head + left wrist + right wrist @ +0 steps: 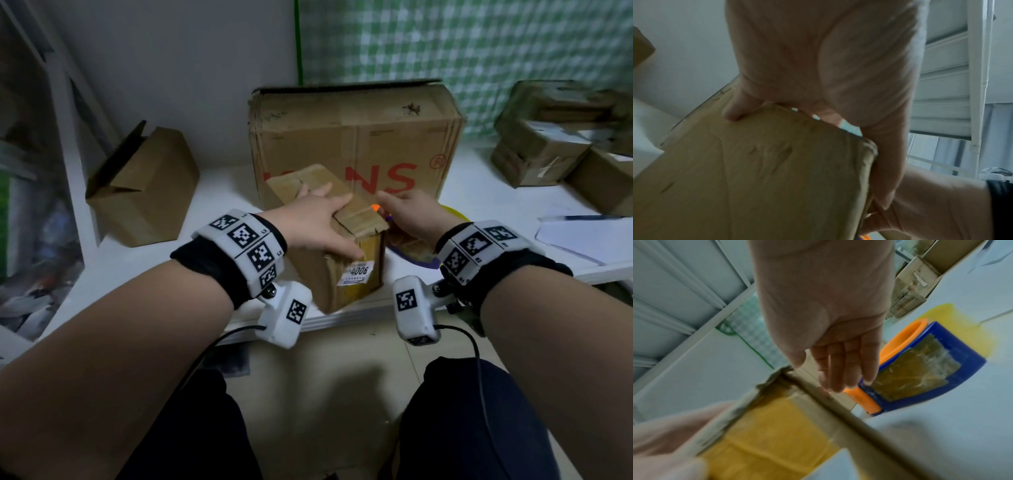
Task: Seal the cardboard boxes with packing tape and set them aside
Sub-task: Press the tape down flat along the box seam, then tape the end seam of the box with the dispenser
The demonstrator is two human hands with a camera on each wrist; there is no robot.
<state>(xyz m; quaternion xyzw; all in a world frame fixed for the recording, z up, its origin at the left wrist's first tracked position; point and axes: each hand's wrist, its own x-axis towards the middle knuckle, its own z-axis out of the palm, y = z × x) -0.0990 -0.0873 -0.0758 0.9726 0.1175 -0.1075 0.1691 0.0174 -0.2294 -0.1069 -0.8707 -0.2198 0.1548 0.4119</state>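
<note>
The left hand point(317, 222) grips the small box point(342, 240) by its top, at the front edge of the white surface point(496, 192). The right hand point(412, 214) is open, fingers straight, just above the blue and orange tape holder point(931, 366) beside the box

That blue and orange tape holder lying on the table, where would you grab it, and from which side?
Probably by the orange handle loop, coming from above. The tape holder lies flat on the white table beside the small box, blue face up, so the loop's edge is exposed. The right hand hovers open over it; the left hand grips the box.
</note>
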